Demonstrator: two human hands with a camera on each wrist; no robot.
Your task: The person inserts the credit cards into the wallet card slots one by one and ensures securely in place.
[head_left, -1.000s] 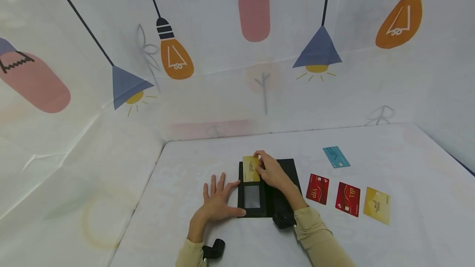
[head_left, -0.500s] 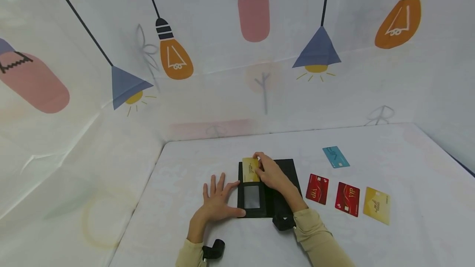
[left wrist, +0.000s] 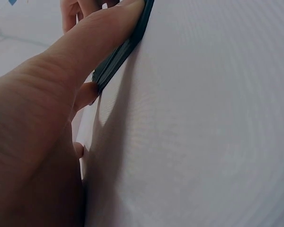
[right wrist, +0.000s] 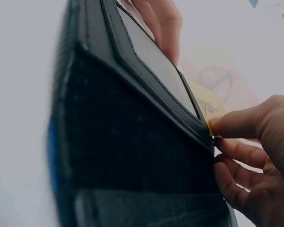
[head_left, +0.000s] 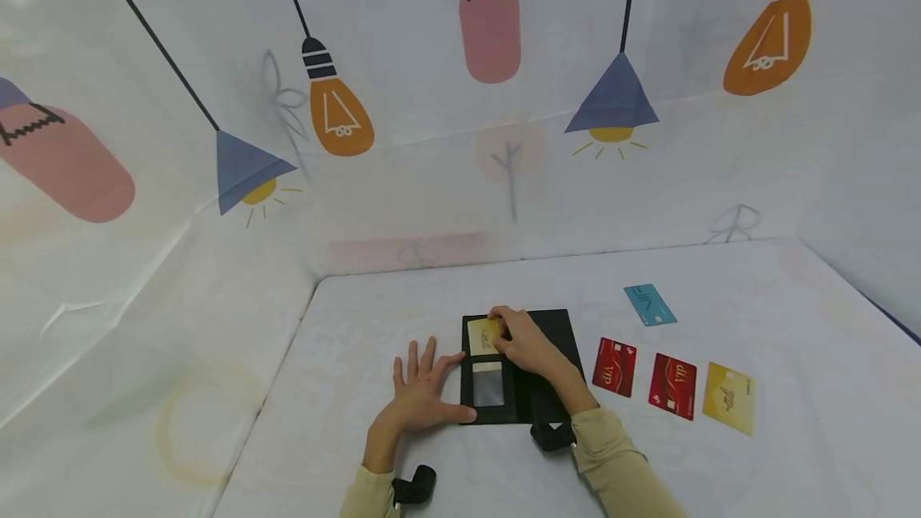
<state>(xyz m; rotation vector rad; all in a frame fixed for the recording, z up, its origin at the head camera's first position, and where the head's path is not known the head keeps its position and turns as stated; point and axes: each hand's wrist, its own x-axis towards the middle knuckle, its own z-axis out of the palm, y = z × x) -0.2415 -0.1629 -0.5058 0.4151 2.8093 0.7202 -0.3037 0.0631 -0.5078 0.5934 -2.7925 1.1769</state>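
White backdrop (head_left: 424,198), printed with hanging lamps and bulbs in blue, orange and pink; before it, a white-covered table (head_left: 360,310). One black wallet (head_left: 522,394), lying open on the table between the hands. One yellow card (head_left: 480,336), partly inside the wallet's left panel, its upper portion exposed above the clear window (head_left: 488,388); a pale yellow strip shows along the window's top. One left hand (head_left: 420,402), fingers spread wide, thumb on the wallet's lower left corner and index fingertip at its left edge, nothing gripped. One right hand (head_left: 527,342), closed to a pinch on the yellow card. Head view only: the loose cards right of the wallet, namely one blue card (head_left: 650,305), two red cards (head_left: 672,387) marked VIP, and a second yellow card (head_left: 729,398). Left wrist view only: the wallet's layered side edge, close up, with the thumb pressed over it and a shadow beneath. Right wrist view only: stitching round the window, a translucent pocket (right wrist: 142,208), and a blurred blue patch at the wallet's outer edge.
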